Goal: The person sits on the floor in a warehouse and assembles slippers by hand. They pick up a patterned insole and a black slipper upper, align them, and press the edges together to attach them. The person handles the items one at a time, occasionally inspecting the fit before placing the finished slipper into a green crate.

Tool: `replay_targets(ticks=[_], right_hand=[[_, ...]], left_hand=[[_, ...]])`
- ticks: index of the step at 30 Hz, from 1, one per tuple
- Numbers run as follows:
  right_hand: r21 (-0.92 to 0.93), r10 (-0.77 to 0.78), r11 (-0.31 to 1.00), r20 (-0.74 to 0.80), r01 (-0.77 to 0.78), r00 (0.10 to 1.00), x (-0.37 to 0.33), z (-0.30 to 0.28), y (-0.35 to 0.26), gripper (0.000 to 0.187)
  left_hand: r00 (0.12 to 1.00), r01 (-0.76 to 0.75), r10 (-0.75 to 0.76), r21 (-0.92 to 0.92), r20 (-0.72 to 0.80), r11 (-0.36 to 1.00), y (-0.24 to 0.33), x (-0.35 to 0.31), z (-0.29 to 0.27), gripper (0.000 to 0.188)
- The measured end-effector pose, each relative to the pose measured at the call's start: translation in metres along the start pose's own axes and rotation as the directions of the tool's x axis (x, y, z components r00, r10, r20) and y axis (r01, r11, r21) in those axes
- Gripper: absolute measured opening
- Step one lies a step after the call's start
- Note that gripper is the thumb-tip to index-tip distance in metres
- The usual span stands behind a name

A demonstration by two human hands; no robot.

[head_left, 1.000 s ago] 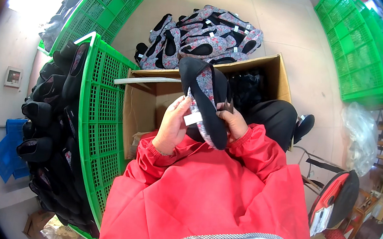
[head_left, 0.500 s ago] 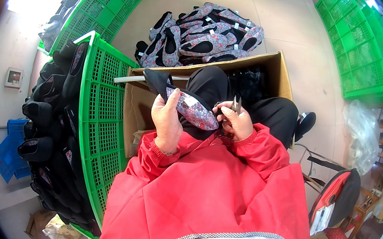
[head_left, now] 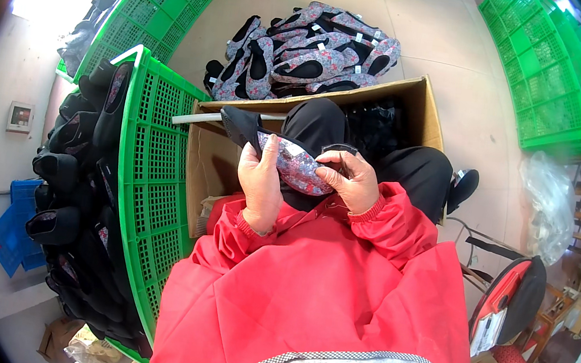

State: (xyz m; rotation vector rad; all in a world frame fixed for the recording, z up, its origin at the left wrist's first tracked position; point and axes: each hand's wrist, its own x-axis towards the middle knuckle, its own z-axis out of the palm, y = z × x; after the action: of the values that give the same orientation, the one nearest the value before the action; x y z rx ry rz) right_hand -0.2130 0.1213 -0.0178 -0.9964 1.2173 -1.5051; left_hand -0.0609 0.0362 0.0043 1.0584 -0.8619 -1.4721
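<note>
My left hand (head_left: 259,186) is closed around a cloth shoe (head_left: 292,165), its thumb lying along the side. The shoe is black at the left end and grey-and-red floral over the rest, with a small white label. At its right end my right hand (head_left: 353,181) pinches the floral part between thumb and fingers. A dark curved piece (head_left: 338,148) shows above those fingers; I cannot tell whether it is the small metal snips or part of the shoe. Both hands are over my lap, in front of the open carton (head_left: 428,118).
Floral shoes (head_left: 311,62) are heaped on the floor beyond the carton. A green crate (head_left: 153,187) with black shoes (head_left: 56,225) stands at my left. More green crates (head_left: 542,81) stand far right. A white bar (head_left: 197,119) crosses the carton's left side; a stool-like seat (head_left: 506,299) is at right.
My right hand has turned and moved in onto the shoe's right end. The snips' upright blades, seen before above its fingers, no longer show. The left hand and shoe shifted slightly right.
</note>
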Motion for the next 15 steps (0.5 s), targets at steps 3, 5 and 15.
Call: replay_targets(ticks=[3,5,15], right_hand=[[-0.107,-0.046,0.993,0.017,0.047,0.999,0.002,-0.003,-0.002,0.016],[-0.174,-0.076,0.982,0.022,0.078,0.997,0.004,-0.006,-0.002,0.012],[0.284,-0.043,0.954,-0.193,0.098,0.980,-0.004,-0.005,0.011,0.012]], left_hand=[[1.000,-0.023,0.023,0.020,-0.001,1.000,0.000,-0.003,0.002,0.009],[0.999,-0.038,0.036,0.053,0.021,0.998,-0.002,-0.004,0.003,0.009],[0.996,0.036,-0.031,-0.064,0.082,0.997,0.001,-0.019,0.008,0.008]])
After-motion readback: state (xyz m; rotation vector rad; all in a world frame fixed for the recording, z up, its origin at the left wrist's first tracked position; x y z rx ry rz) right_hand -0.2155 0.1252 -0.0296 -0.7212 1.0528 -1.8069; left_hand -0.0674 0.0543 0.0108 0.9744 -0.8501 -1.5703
